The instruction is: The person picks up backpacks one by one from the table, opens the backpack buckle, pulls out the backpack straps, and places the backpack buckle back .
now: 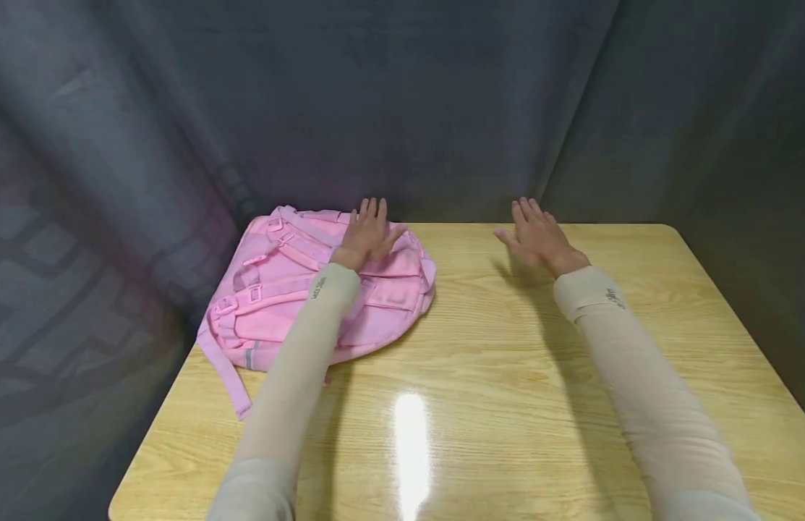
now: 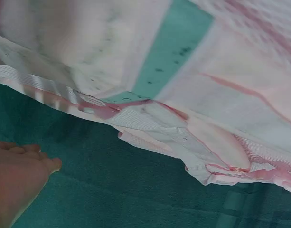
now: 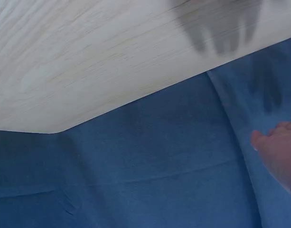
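A pink backpack (image 1: 281, 289) lies flat on the wooden table (image 1: 493, 376) at its far left corner, straps up. My left hand (image 1: 368, 230) lies with straight fingers over the backpack's far right part, apparently resting on it. In the left wrist view the pale pink fabric (image 2: 221, 95) fills the top, and the fingertips (image 2: 38, 159) show at the lower left. My right hand (image 1: 535, 233) hovers open above the bare tabletop near the far edge, well right of the backpack. Its shadow falls on the wood. A bit of that hand (image 3: 280, 152) appears in the right wrist view.
A dark curtain (image 1: 409, 101) hangs close behind and around the table. One loose strap (image 1: 223, 373) of the backpack trails toward the table's left edge. Bare wood spreads across the middle, right and front of the table.
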`<action>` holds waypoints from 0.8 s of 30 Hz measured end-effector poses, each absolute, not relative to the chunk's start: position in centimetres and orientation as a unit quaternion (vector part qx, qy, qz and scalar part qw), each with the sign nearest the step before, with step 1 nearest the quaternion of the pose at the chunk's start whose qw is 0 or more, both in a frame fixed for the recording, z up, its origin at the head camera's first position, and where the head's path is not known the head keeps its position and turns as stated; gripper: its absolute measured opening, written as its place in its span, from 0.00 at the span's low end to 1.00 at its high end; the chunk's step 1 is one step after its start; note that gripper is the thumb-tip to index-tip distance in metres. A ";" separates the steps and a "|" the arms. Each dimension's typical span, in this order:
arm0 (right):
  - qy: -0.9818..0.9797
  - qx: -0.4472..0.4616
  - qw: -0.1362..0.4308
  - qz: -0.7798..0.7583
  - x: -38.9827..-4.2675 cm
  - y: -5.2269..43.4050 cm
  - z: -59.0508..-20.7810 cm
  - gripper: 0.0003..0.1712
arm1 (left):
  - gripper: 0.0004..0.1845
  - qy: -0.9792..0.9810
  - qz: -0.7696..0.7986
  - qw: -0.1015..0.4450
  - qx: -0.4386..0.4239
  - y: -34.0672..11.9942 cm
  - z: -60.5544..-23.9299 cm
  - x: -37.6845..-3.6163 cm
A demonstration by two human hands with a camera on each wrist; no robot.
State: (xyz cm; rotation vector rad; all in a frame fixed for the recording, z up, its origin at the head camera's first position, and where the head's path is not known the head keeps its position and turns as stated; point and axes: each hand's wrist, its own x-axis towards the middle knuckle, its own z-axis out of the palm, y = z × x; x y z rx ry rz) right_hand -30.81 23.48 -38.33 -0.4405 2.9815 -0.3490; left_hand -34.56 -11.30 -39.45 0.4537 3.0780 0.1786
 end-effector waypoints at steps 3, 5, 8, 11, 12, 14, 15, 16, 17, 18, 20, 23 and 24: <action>0.981 -0.150 0.050 -0.115 -30.9 23.0 -38.3 0.49 | 0.47 0.988 0.054 0.003 0.145 -11.9 -39.6 -34.7; 0.980 -0.157 0.049 -0.113 -31.0 22.6 -38.2 0.48 | 0.46 0.988 0.059 0.003 0.143 -12.3 -39.8 -34.6; 0.978 -0.170 0.050 -0.106 -31.0 21.5 -38.0 0.48 | 0.46 0.989 0.059 0.009 0.138 -13.2 -40.0 -34.5; 0.976 -0.185 0.047 -0.101 -30.9 20.3 -37.6 0.48 | 0.46 0.990 0.061 0.012 0.130 -14.0 -40.2 -34.4; 0.976 -0.190 0.042 -0.097 -30.9 19.9 -37.5 0.48 | 0.46 0.990 0.062 0.015 0.126 -14.3 -40.3 -34.4; 0.975 -0.198 0.038 -0.096 -30.7 19.0 -37.2 0.49 | 0.46 0.990 0.068 0.019 0.120 -14.8 -40.3 -34.3; 0.974 -0.203 0.036 -0.097 -30.6 18.5 -37.1 0.49 | 0.46 0.990 0.070 0.024 0.117 -15.0 -40.3 -34.2; 0.973 -0.208 0.033 -0.097 -30.4 18.1 -36.9 0.49 | 0.46 0.990 0.074 0.027 0.114 -15.3 -40.3 -34.2; 0.971 -0.214 0.031 -0.099 -30.2 17.7 -36.8 0.50 | 0.46 0.990 0.076 0.032 0.110 -15.6 -40.3 -34.2; 0.969 -0.222 0.031 -0.101 -30.0 17.1 -36.7 0.50 | 0.46 0.991 0.077 0.036 0.106 -16.1 -40.2 -34.1; 0.965 -0.238 0.030 -0.104 -29.6 16.0 -36.5 0.50 | 0.45 0.991 0.081 0.039 0.099 -17.1 -40.0 -34.0; 0.958 -0.265 0.021 -0.104 -28.7 14.2 -36.3 0.48 | 0.45 0.992 0.084 0.041 0.084 -18.9 -39.7 -33.8; 0.956 -0.275 0.018 -0.103 -28.3 13.6 -36.2 0.47 | 0.46 0.993 0.083 0.041 0.080 -19.4 -39.7 -33.7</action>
